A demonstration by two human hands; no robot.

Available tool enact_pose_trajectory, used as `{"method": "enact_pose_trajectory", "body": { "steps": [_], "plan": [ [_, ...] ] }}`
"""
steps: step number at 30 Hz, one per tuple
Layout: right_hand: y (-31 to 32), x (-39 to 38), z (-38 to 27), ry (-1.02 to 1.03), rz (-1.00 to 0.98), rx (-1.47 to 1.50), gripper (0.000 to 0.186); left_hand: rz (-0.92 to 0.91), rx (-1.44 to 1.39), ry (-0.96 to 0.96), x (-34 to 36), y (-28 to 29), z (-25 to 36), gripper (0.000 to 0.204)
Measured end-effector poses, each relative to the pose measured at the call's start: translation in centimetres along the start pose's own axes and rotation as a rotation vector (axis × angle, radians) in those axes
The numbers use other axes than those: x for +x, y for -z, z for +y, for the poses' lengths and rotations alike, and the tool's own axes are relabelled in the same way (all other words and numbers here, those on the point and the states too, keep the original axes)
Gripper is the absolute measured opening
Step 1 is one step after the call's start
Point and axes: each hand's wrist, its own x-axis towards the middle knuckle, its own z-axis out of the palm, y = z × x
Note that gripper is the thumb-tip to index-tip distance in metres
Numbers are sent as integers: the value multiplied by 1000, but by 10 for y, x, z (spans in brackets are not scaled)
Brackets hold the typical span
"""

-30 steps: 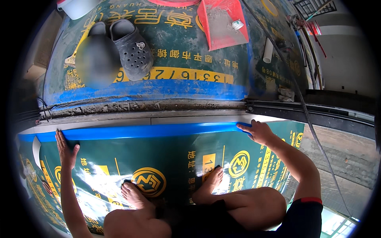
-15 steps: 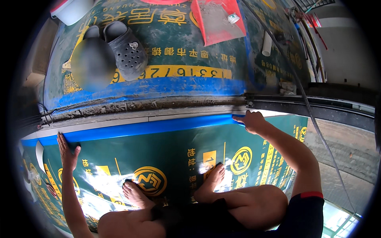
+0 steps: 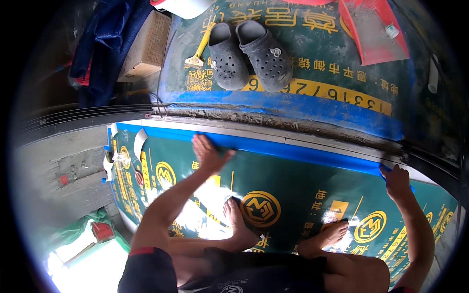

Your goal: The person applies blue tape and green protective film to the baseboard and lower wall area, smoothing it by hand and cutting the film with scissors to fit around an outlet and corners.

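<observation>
A long strip of blue tape (image 3: 278, 150) runs along the far edge of a green floor covering sheet (image 3: 278, 180) with yellow print, beside a pale sill. My left hand (image 3: 209, 155) lies with its fingers flat on the tape toward the left, thumb spread. At the right end of the strip, my right hand (image 3: 397, 182) is closed on the blue tape, its fingers pinching it at the sill. A short loose piece of tape shows just below that hand.
Beyond the dirty door track (image 3: 244, 116) sit grey clogs (image 3: 266, 58), a yellow-handled scraper (image 3: 201, 46) and a red dustpan (image 3: 383, 57). A cardboard box (image 3: 146, 46) stands far left. A curled white strip (image 3: 140, 140) sticks up at the sheet's left end.
The view has swung left, so the scene sits further right. My left hand has slid a little to the right along the tape. My right hand keeps its place at the tape's right end.
</observation>
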Motion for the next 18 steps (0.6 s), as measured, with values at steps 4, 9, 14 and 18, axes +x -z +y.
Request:
{"method": "enact_pose_trajectory", "body": {
  "steps": [4, 9, 14, 18],
  "plan": [
    [13, -5, -7, 48, 72, -25, 60, 19, -67, -188, -67, 9, 146, 140],
    [11, -4, 3, 98, 62, 0, 61, -41, -460, -555, -163, -45, 340, 134],
    [31, -5, -6, 39, -15, 12, 55, 33, -548, -768, -186, -64, 386, 117],
    [6, -1, 14, 87, -8, 30, 67, 30, -349, -861, -137, -53, 294, 102]
  ]
}}
